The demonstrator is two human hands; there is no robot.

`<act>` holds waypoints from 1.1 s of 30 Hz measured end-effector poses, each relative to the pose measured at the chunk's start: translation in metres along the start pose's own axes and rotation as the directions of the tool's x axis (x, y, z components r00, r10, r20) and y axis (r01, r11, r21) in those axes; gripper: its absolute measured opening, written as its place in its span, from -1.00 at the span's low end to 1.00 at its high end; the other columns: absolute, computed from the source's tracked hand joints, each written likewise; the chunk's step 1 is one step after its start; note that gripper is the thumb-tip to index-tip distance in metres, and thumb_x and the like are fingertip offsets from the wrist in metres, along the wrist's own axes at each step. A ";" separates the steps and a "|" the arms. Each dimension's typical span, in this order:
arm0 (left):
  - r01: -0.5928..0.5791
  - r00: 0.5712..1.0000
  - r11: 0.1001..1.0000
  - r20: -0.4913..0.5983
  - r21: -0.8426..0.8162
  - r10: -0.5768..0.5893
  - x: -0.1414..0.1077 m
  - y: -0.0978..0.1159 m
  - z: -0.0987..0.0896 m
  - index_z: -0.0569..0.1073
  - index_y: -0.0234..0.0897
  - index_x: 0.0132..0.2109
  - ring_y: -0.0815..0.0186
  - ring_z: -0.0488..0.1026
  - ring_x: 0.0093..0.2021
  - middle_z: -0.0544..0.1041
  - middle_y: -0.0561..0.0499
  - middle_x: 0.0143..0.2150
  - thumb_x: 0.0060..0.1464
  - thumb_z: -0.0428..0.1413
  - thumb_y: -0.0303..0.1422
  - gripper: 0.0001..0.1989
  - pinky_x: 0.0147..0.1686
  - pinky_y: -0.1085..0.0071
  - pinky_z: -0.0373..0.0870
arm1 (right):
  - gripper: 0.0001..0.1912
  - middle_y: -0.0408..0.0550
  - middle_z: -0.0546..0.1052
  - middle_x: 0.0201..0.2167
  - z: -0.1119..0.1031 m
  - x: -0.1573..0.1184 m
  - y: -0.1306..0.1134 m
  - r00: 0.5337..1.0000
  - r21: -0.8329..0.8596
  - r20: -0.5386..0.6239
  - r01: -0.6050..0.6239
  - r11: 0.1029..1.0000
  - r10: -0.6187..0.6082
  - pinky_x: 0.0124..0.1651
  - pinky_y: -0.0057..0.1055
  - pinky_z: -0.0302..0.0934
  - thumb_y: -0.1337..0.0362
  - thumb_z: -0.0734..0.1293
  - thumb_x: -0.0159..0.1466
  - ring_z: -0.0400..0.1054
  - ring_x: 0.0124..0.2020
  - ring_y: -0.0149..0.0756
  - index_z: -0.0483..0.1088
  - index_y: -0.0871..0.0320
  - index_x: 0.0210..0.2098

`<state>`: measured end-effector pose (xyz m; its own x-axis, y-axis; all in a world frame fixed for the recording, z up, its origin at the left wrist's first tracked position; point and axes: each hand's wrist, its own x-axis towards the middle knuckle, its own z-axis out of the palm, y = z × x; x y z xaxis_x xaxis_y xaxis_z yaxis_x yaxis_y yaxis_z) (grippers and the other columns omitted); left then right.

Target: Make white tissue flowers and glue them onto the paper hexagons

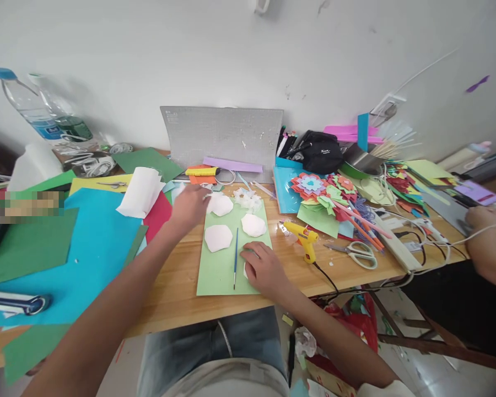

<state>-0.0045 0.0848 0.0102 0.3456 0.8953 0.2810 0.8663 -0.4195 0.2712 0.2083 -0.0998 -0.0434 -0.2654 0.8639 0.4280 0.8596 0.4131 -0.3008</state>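
A light green paper sheet (pixel 215 278) lies before me, bearing several white cut paper pieces, among them one at lower left (pixel 218 238) and one at right (pixel 253 225). My left hand (pixel 191 207) is at the sheet's upper left, fingers closed together beside the upper white paper piece (pixel 220 204); what they hold, if anything, I cannot make out. My right hand (pixel 267 269) rests low on the sheet with its fingers apart, partly covering another white piece. Between the hands lies a thin blue paintbrush (pixel 236 259). Crumpled whitish scraps (pixel 248 199) sit at the sheet's top.
Right of the sheet are a yellow glue gun (pixel 303 240), scissors (pixel 361 255) and layered paper flowers (pixel 314 187). Blue paper (pixel 99 237), a white roll (pixel 140 193) and a yellow cutter (pixel 201 172) lie leftward and behind. Another person's hand (pixel 485 220) shows at far right.
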 end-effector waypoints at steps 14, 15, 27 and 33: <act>-0.247 0.959 0.967 0.155 0.057 0.236 0.044 0.073 0.058 0.61 -0.35 -0.17 0.00 0.30 0.08 0.50 -0.28 -0.06 0.15 0.03 -0.50 -0.76 -0.01 0.16 0.23 | -0.75 0.09 0.50 -0.13 -0.002 -0.006 0.004 0.999 -0.004 0.035 0.040 0.999 -0.040 -0.05 -0.17 0.30 0.47 0.21 0.22 0.33 -0.06 -0.13 0.44 0.16 -0.16; -0.264 0.955 0.962 0.153 0.062 0.252 0.044 0.072 0.059 0.61 -0.36 -0.18 0.00 0.30 0.07 0.50 -0.28 -0.07 0.16 0.02 -0.51 -0.75 -0.02 0.16 0.23 | -0.74 0.09 0.50 -0.13 -0.001 -0.007 0.004 0.999 0.000 0.036 0.037 0.999 -0.037 -0.05 -0.17 0.30 0.47 0.21 0.23 0.33 -0.06 -0.13 0.44 0.16 -0.16; -0.162 0.987 0.943 -0.045 -0.290 0.156 0.029 0.048 0.019 0.61 -0.27 -0.26 0.13 0.43 -0.09 0.56 -0.11 -0.19 0.16 0.10 -0.35 -0.82 -0.05 0.25 0.33 | -0.78 0.01 0.55 -0.18 -0.023 0.015 0.008 0.992 0.248 -0.082 -0.076 0.966 0.099 -0.01 -0.22 0.35 0.40 0.24 0.27 0.43 -0.11 -0.22 0.47 0.08 -0.16; -0.115 0.993 0.892 -0.036 -0.437 0.110 0.026 0.042 0.018 0.61 -0.28 -0.28 0.17 0.46 -0.20 0.57 -0.09 -0.23 0.08 0.18 -0.34 -0.87 -0.14 0.25 0.35 | -0.80 -0.03 0.59 -0.25 -0.031 0.082 0.022 0.932 0.389 -0.169 -0.237 0.890 0.322 -0.21 -0.33 0.40 0.33 0.28 0.23 0.48 -0.29 -0.27 0.51 0.12 -0.20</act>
<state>0.0469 0.0932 0.0121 0.4255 0.8378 0.3422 0.5754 -0.5423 0.6122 0.2191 -0.0290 0.0114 0.1027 0.8892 0.4459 0.6582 0.2753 -0.7007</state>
